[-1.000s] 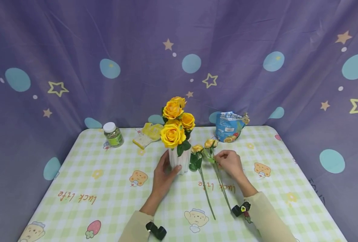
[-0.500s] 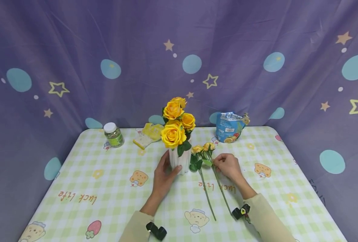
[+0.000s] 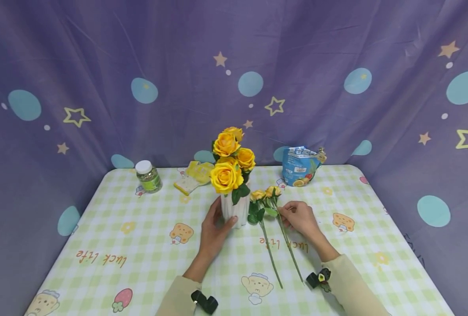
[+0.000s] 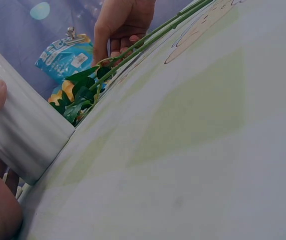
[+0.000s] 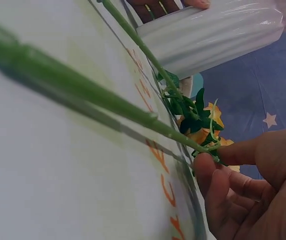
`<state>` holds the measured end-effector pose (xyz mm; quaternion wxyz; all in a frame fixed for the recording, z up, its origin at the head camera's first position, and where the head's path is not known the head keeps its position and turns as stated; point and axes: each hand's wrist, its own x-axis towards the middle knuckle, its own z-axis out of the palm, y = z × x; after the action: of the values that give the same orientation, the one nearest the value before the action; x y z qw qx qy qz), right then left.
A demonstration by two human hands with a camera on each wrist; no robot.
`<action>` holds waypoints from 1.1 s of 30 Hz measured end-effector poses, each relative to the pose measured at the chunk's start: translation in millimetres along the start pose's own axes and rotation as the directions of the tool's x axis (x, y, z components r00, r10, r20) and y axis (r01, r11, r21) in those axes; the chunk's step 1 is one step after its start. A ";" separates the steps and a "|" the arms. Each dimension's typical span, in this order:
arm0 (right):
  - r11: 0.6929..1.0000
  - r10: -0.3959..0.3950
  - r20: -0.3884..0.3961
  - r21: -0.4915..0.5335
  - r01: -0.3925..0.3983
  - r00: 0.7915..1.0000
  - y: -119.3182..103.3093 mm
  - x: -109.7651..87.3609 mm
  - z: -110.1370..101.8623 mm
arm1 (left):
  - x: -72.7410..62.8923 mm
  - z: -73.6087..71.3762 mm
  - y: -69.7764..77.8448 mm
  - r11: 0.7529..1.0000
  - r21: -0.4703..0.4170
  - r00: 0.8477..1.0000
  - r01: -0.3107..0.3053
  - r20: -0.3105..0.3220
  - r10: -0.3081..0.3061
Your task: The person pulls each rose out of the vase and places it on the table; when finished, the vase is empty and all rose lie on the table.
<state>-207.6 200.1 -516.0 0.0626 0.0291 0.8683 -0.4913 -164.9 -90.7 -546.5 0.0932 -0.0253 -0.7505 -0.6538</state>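
A white fluted vase [image 3: 235,210] stands upright and holds several large yellow roses [image 3: 227,175]. My left hand [image 3: 214,228] grips the vase low down, its thumb across the front, as the left wrist view also shows. To the right of the vase, two yellow roses on long green stems lie side by side on the table. The stem of the right-hand rose [image 3: 290,248] is pinched just below its leaves by my right hand [image 3: 299,217]. In the right wrist view, thumb and forefinger meet on that stem [image 5: 148,119]. The other loose rose [image 3: 271,254] lies untouched between vase and right hand.
Behind the right hand stands a blue pouch [image 3: 300,166] with a metal clip on top. A white-lidded jar [image 3: 149,176] is at the back left, beside a yellow and white cloth-like item [image 3: 194,176]. The checkered tablecloth [image 3: 147,272] ends at a purple curtain [image 3: 178,52].
The right-hand rose's head has come down and slightly left, beside the other loose rose, with my right hand lowering a little. My left hand and the vase have stayed put.
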 end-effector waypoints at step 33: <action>0.977 -0.179 -0.268 0.063 0.202 0.947 -23.2 -8.4 -34.0 | -0.5 -0.9 0.4 1.000 -0.006 1.000 -0.017 0.004 0.017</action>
<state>-204.6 217.3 -477.8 -0.1013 0.0123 0.8448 -0.5253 -164.2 -91.5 -546.1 0.0969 -0.0333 -0.7484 -0.6553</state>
